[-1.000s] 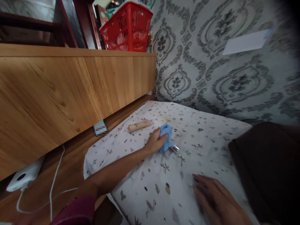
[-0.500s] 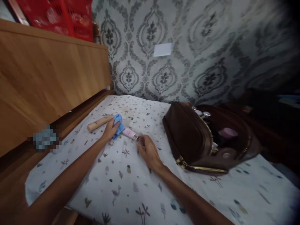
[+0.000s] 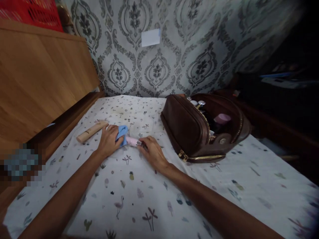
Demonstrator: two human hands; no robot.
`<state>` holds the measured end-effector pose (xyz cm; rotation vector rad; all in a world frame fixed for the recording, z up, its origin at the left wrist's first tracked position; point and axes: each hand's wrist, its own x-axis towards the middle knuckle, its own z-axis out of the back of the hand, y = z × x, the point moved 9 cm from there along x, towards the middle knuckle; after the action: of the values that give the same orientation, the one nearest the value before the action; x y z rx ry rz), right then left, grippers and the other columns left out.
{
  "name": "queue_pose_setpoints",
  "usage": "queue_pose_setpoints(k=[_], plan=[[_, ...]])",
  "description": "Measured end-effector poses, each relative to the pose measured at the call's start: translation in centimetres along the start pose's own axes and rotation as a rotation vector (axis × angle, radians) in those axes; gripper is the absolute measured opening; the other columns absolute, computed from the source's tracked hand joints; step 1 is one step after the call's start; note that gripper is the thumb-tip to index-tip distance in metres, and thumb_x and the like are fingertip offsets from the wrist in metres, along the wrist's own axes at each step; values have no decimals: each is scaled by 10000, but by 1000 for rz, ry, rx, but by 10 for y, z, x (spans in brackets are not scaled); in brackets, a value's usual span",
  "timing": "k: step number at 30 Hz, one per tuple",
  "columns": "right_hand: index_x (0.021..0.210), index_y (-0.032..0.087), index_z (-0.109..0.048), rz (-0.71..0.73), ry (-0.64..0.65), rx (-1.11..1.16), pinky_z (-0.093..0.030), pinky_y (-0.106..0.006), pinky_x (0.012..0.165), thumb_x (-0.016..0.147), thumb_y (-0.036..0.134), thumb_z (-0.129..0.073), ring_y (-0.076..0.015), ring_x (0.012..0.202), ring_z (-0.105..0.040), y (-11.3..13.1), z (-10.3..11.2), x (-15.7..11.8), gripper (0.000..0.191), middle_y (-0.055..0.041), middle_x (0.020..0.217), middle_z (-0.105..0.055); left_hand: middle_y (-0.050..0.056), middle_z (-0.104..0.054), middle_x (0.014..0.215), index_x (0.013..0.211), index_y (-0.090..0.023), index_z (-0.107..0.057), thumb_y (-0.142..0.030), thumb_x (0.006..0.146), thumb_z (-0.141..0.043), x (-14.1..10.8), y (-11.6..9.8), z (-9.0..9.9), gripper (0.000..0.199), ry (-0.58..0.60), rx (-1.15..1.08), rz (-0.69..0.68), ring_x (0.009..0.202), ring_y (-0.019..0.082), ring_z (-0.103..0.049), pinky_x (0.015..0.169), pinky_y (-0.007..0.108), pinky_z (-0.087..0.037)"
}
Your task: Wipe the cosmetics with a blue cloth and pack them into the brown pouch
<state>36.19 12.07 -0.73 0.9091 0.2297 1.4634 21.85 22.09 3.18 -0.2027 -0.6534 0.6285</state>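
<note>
Between my hands lies a slim pink bottle (image 3: 131, 141) with a silver collar, low over the patterned sheet. My left hand (image 3: 109, 139) is closed on a blue cloth (image 3: 122, 131), which is wrapped about the bottle's left end. At the other end, the fingers of my right hand (image 3: 153, 152) pinch the bottle by its tip past the collar; they partly hide that tip. A beige cylinder (image 3: 91, 131) with a small dark mark rests on the sheet just left of my left hand, close to its fingers.
An open brown leather bag (image 3: 184, 124) with gold zips stands on the sheet (image 3: 149, 186) to the right, holding a pink-topped item (image 3: 222, 118) and silver-capped containers. A wooden cabinet (image 3: 45, 69) borders the left, a red basket (image 3: 42, 15) on top. Patterned wallpaper (image 3: 157, 71) rises behind.
The view has shifted, so the bag and wall now appear farther left. My left hand has turned more palm-down over the blue cloth; both hands keep hold at the bottle's two ends.
</note>
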Motion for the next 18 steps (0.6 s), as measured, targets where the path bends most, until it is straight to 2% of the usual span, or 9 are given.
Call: queue_pose_setpoints(k=[2,4,6,8,10,13,16,18], plan=[[1006,186,-645,0,8,17,-461,-339,809,894,196,-632,-217,894,-563,1,0,0,114,-58,914,-637,125,-684,977,910,-167,-638,-290,882,-515,-5,-29,-8,176,50,151,-191,1058,318,-579,1121,602,-263],[943,185,-633,-15,26,20,-453,-329,799,869,178,-660,-214,885,-562,0,-2,0,80,-48,894,-644,133,-685,986,958,-152,-636,-273,911,-486,-13,-57,-20,198,94,254,-372,1021,296,-597,1119,580,-288],[875,184,-615,-41,37,-1,-447,-325,779,832,143,-683,-214,864,-556,-2,-3,0,90,-42,867,-640,137,-682,1005,999,-140,-629,-259,928,-467,-18,-73,-30,213,124,267,-460,991,275,-606,1106,534,-333],[840,183,-605,-62,42,-21,-443,-325,761,810,128,-696,-215,846,-552,-3,-3,1,110,-40,845,-636,133,-682,991,993,-140,-623,-259,937,-454,-18,-77,-34,213,147,268,-467,970,268,-607,1072,502,-376],[873,186,-618,-61,39,-2,-445,-325,761,808,142,-710,-212,846,-561,-2,-3,1,120,-38,856,-643,121,-680,923,910,-157,-613,-273,934,-455,-12,-67,-32,198,171,285,-391,929,273,-605,1000,485,-422],[941,207,-637,-43,28,47,-454,-324,773,796,138,-728,-200,850,-580,0,-1,0,184,-29,894,-657,101,-652,810,759,-197,-553,-303,909,-454,-1,-33,-19,209,220,331,-171,844,280,-598,856,445,-456],[959,214,-643,-40,27,56,-463,-327,775,773,96,-734,-201,869,-588,0,-1,-2,239,-31,923,-661,74,-623,738,706,-222,-501,-359,904,-423,3,4,-4,254,271,328,65,734,262,-591,698,383,-435],[981,210,-644,-27,45,47,-467,-337,794,777,99,-735,-211,908,-585,2,-2,-2,250,-39,943,-662,50,-610,700,696,-228,-490,-390,906,-412,2,17,0,277,307,279,142,656,236,-574,608,347,-389]])
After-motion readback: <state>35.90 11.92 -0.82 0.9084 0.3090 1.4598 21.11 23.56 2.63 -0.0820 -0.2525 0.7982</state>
